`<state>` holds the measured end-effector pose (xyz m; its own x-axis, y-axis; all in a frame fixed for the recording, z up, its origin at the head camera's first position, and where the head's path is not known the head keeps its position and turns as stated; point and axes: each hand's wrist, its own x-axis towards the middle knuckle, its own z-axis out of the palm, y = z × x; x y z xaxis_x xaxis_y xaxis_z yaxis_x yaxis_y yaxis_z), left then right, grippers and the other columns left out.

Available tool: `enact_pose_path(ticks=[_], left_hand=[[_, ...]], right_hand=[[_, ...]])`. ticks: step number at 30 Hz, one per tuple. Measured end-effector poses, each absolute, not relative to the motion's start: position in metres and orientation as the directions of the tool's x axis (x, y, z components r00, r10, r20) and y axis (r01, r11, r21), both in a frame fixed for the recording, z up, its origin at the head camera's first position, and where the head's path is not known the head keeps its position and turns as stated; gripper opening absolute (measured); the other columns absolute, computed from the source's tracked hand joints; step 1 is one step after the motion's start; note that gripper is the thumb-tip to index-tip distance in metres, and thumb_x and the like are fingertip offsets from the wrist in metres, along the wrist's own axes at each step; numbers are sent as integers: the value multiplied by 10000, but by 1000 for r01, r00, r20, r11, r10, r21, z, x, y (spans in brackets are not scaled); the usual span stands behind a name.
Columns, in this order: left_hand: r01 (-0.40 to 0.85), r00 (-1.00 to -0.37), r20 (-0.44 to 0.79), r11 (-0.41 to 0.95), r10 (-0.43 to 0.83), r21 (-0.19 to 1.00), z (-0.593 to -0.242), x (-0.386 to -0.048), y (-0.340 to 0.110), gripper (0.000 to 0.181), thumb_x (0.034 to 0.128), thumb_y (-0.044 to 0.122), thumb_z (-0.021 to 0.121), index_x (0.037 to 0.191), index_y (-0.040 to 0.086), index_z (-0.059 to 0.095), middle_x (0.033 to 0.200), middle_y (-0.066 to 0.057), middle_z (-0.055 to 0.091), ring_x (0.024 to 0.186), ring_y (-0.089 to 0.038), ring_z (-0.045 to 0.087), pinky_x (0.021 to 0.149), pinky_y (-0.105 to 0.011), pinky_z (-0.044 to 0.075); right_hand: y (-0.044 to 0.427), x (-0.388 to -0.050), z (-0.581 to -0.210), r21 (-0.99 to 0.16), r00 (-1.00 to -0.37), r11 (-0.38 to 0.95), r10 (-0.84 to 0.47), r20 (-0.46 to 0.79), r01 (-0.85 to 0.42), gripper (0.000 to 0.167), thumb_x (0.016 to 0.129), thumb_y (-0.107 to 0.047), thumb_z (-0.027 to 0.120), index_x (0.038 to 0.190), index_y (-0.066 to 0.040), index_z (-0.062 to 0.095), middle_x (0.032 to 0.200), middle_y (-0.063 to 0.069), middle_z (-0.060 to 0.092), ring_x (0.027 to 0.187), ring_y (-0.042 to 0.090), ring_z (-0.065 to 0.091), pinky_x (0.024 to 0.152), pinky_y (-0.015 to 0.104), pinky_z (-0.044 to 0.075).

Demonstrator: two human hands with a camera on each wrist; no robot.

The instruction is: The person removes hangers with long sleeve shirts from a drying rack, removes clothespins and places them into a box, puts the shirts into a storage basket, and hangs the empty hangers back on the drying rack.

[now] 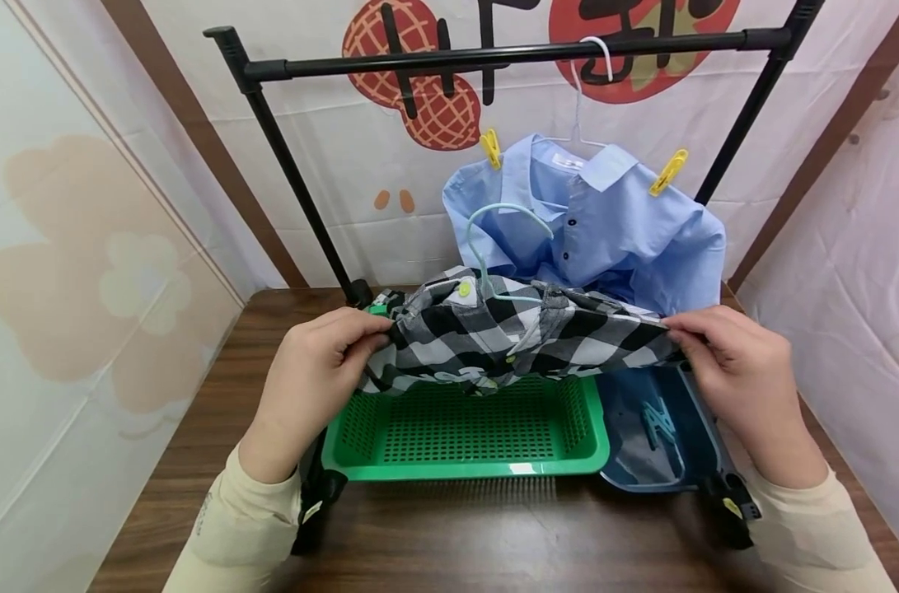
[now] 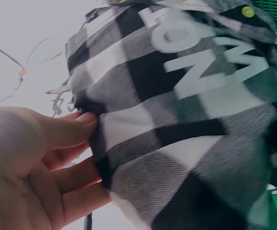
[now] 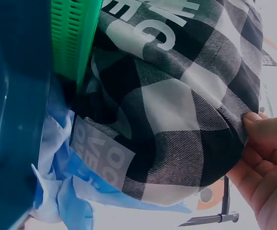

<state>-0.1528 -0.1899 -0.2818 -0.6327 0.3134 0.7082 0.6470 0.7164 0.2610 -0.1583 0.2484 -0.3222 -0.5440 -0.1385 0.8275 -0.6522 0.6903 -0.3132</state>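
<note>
Left hand (image 1: 311,371) and right hand (image 1: 746,371) pinch the plaid shirt (image 1: 449,329) at either end, above the basket (image 1: 464,472) — hanger (image 1: 508,205) in the collar. Looks like straightening; next move likely calls for hooking it onto the rack (image 1: 419,61).

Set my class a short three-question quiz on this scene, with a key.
1. Which garment do the left grip and right grip pinch?
2. Yes or no: is the mint hanger hooked over the black rail?
3. How many yellow pegs show at the blue shirt's shoulders?

Key: 1. The checked shirt. 2. No; its hook is below the rail. 3. Two.
</note>
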Motion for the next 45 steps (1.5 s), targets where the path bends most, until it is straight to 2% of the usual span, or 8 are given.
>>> enact_pose_path(ticks=[4, 10, 18, 26, 29, 35, 45], left_hand=[[659, -654, 669, 700, 354, 274, -277, -151, -188, 189, 885, 20, 786, 1054, 103, 802, 1025, 1, 771, 911, -134, 727, 750, -251, 551], [665, -653, 665, 695, 363, 274, -274, -150, -183, 206, 878, -12, 781, 1051, 96, 813, 1006, -9, 779, 912, -147, 736, 747, -316, 586], [683, -618, 701, 684, 356, 255, -274, -150, -175, 221, 880, -3, 783, 1067, 111, 814, 992, 9, 781, 839, -108, 717, 678, -241, 525], [677, -604, 724, 693, 333, 247, -274, -151, -168, 200, 869, -9, 792, 1036, 97, 818, 960, -2, 779, 828, -117, 725, 703, -323, 579], [683, -601, 728, 686, 331, 252, -273, -151, -164, 197, 876, -6, 787, 1040, 97, 817, 969, -6, 779, 824, -113, 716, 659, -312, 558], [691, -590, 738, 678, 328, 251, -269, -151, -154, 174, 888, 11, 782, 1040, 91, 814, 968, -19, 778, 865, -134, 727, 735, -326, 588], [700, -579, 756, 661, 305, 269, -264, -154, -136, 110, 901, 24, 775, 986, 86, 808, 955, -28, 773, 822, -122, 711, 697, -319, 568]], right_hand=[[251, -155, -322, -274, -513, 703, -150, 845, -657, 246, 778, 151, 785, 966, -6, 790, 901, 121, 760, 877, -43, 595, 872, 33, 415], [251, -153, -324, -259, -491, 698, -151, 858, -667, 237, 791, 134, 781, 973, -17, 799, 898, 113, 764, 870, -16, 618, 886, 34, 423], [247, -153, -328, -266, -492, 691, -148, 858, -672, 254, 783, 138, 786, 977, -25, 802, 891, 108, 763, 858, 28, 632, 930, 49, 432], [242, -158, -331, -244, -471, 679, -169, 866, -692, 261, 763, 141, 800, 961, -30, 800, 871, 93, 758, 813, 94, 644, 889, 46, 428], [241, -158, -333, -241, -477, 688, -171, 862, -684, 272, 756, 148, 804, 961, -31, 800, 884, 86, 763, 807, 128, 650, 898, 36, 423], [237, -160, -332, -230, -475, 688, -187, 860, -688, 280, 753, 153, 805, 971, -23, 800, 898, 85, 768, 807, 184, 665, 923, 38, 421], [231, -163, -336, -197, -444, 673, -216, 870, -713, 254, 776, 128, 792, 984, -19, 794, 881, 71, 757, 786, 218, 682, 922, 50, 423]])
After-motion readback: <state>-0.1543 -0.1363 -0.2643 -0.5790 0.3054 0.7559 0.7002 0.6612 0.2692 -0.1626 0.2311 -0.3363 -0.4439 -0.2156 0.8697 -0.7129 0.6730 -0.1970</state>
